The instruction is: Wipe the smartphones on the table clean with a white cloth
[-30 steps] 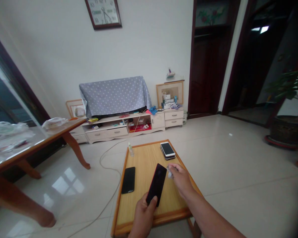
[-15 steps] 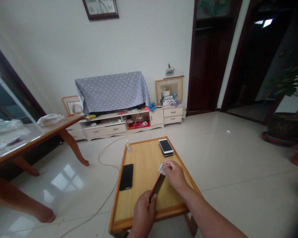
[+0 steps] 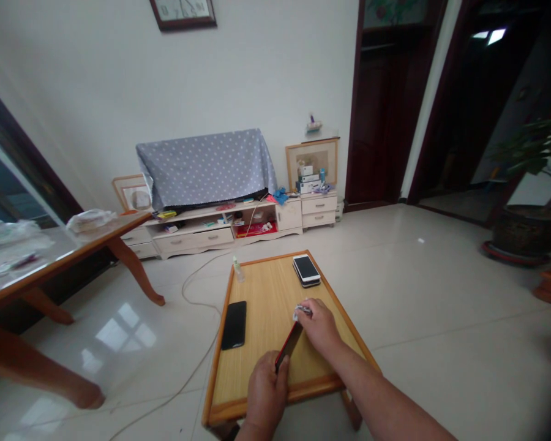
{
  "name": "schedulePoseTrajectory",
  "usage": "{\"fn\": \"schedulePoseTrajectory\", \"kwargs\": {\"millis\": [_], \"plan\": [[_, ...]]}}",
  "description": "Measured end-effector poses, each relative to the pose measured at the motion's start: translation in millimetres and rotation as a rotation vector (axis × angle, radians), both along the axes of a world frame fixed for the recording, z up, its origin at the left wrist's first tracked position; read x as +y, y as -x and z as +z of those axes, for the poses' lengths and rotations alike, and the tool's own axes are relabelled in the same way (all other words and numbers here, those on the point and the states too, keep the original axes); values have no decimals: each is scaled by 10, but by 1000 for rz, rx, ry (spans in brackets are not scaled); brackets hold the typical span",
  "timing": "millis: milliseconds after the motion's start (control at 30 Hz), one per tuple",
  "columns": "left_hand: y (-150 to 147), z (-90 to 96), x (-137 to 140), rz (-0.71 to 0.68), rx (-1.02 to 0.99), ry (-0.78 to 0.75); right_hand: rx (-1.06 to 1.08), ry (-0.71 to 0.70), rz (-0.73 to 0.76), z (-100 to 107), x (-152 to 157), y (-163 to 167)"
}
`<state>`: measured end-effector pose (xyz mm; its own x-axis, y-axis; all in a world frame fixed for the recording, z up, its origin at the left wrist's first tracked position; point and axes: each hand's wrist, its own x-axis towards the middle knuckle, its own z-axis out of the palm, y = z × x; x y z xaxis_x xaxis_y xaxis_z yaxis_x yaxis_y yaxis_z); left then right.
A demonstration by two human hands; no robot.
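My left hand (image 3: 267, 386) is closed round the near end of a dark phone with a red edge (image 3: 289, 344), which is tilted above the small wooden table (image 3: 265, 294). At the phone's far end, my right hand (image 3: 320, 324) pinches a crumpled white wipe (image 3: 298, 313) against it; the fingers partly hide the wipe. A black phone (image 3: 234, 326) lies flat on the table to the left. Beyond my right hand, a white phone (image 3: 307, 268) tops a small stack of phones. A small clear spray bottle (image 3: 238, 271) stands at the far left corner.
A larger wooden table (image 3: 133, 222) with plastic bags stands on the left. A cable (image 3: 183, 380) runs across the tiled floor. Against the wall is a low white cabinet (image 3: 197, 241) with a dotted cloth (image 3: 206, 168) over something. A potted plant (image 3: 523, 229) is at right.
The wipe is more bunched up under my right fingers, which have shifted slightly at the phone's far end. My left hand keeps its hold on the phone. The view has tilted slightly.
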<state>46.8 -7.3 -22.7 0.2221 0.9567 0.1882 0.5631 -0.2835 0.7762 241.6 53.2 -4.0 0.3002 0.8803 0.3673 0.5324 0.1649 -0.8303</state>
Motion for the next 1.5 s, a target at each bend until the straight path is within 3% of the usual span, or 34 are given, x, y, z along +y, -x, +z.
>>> {"fn": "schedulePoseTrajectory", "kwargs": {"millis": [233,433,533,800,1067,1333,1500], "plan": [[27,-16,23,-1,52,-10,-12,24,3,-14,-60,76],[45,-76,40,-6,70,-24,-1,52,205,-34,-492,616],[56,-87,46,-13,59,-35,-17,39,286,-47,-595,725],[39,-37,19,18,118,-47,-6,49,44,38,-85,152],[65,-132,34,38,104,-64,-54,81,331,18,-469,631],[51,-60,-85,41,240,-131,108,208,-4,-69,-19,14],[47,50,-115,35,391,-198,315,337,-6,-121,-6,-133]]}}
